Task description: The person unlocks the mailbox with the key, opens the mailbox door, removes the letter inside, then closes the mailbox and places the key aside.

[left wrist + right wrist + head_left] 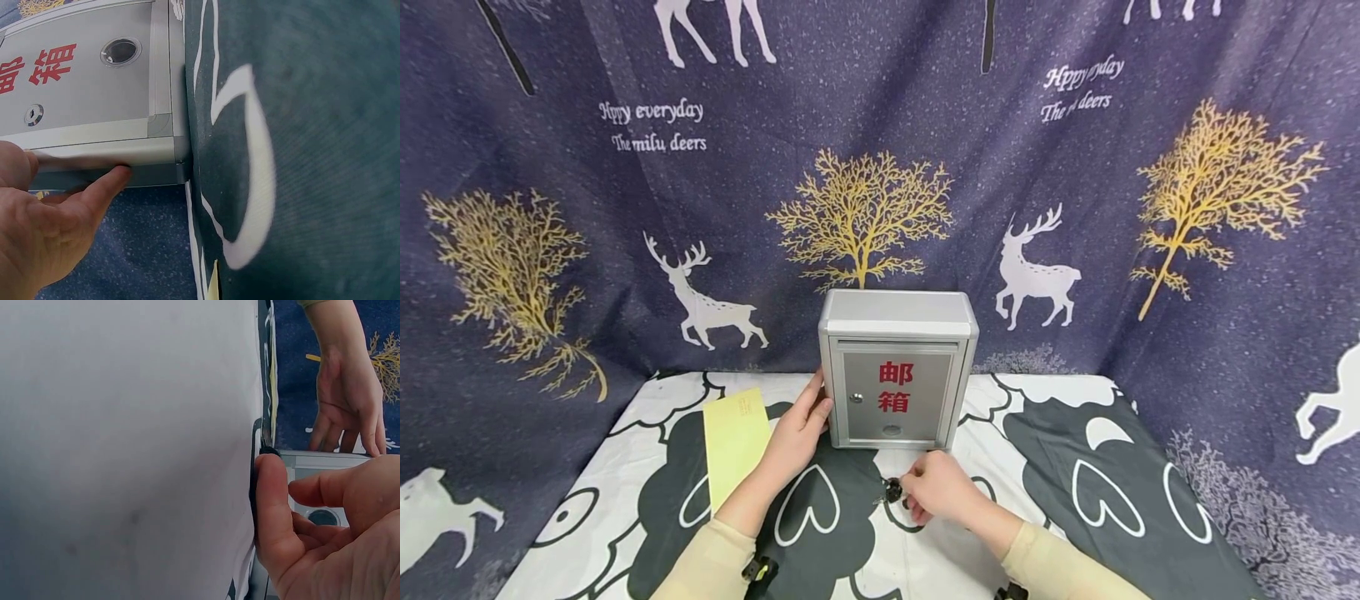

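A silver metal mailbox [898,425] with red characters stands upright at the back of the cloth-covered table, its door closed. My left hand [799,429] rests against the mailbox's left side, fingers extended along it; in the left wrist view the thumb and a fingertip touch its edge. A small bunch of keys with a black fob [892,490] lies on the cloth in front of the mailbox. My right hand [942,487] is low beside the keys, its fingertips right at them. In the right wrist view a narrow gap shows between its thumb and forefinger [275,494].
A yellow envelope [734,442] lies on the left of the table, partly behind the left forearm. The patterned cloth [1063,467] covers the table. A dark blue curtain [880,100] with deer and trees hangs close behind the mailbox. A keyhole lock [34,115] sits on the door.
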The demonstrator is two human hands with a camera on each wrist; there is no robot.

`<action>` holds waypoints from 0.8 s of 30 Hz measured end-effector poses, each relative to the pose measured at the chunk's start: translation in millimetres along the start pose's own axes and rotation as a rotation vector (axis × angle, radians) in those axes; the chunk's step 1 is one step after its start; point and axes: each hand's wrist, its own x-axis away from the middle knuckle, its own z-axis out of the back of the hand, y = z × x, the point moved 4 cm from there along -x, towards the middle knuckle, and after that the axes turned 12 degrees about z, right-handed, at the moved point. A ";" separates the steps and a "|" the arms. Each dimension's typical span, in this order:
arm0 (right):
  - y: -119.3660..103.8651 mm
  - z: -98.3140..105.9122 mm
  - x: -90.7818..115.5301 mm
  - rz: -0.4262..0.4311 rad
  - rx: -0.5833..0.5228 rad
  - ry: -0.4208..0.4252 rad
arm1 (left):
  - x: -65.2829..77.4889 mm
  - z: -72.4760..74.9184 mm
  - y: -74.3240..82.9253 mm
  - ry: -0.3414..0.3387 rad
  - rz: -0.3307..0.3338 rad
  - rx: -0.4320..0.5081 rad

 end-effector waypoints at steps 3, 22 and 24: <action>0.1 1.6 0.5 -0.015 0.012 0.002 | -0.3 0.2 -0.8 -0.003 0.000 0.005; 4.6 53.8 16.1 -0.038 0.241 0.161 | 0.7 2.8 0.2 -0.009 -0.005 -0.030; 5.4 62.9 18.1 -0.057 0.264 0.184 | 1.5 3.5 1.3 -0.021 -0.002 -0.021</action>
